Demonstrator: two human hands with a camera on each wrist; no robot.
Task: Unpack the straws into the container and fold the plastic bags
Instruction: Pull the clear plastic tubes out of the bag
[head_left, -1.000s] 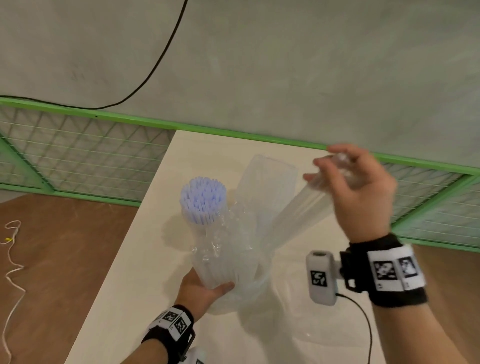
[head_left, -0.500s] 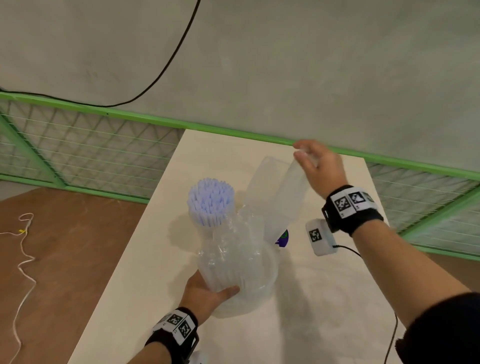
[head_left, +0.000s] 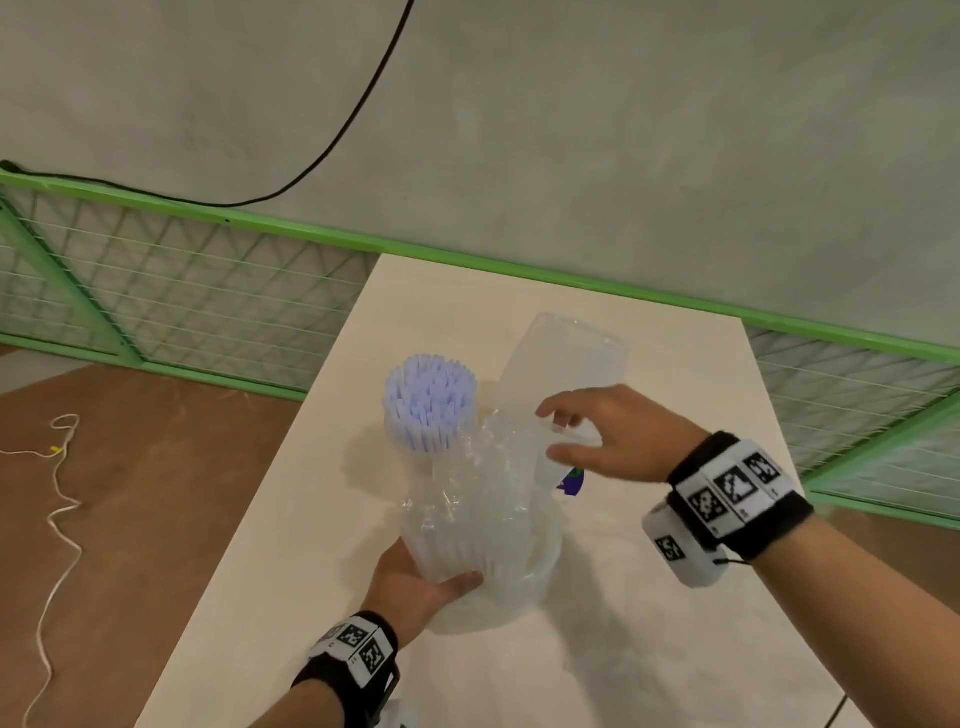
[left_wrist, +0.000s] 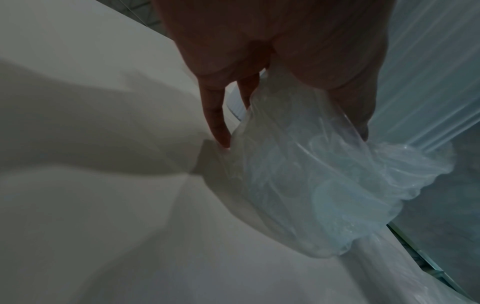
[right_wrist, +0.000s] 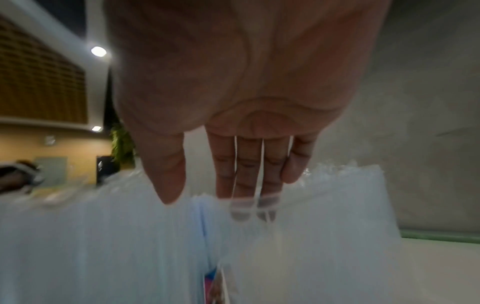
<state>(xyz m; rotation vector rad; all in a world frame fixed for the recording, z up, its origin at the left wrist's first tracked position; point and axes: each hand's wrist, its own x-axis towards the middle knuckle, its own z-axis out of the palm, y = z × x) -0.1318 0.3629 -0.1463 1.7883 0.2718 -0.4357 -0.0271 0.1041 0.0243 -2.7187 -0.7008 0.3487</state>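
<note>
Straws upright in a clear container on the pale surface.
Left hand grips the container's base; right hand, fingers relaxed, reaches a plastic bag just behind the container, seemingly touching it.

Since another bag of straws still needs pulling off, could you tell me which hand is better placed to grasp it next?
Probably the right hand: it is open, fingers at the upright clear bag. The left hand is busy gripping the base of the straw bundle in the container.

Lab: green mesh fence, table.
</note>
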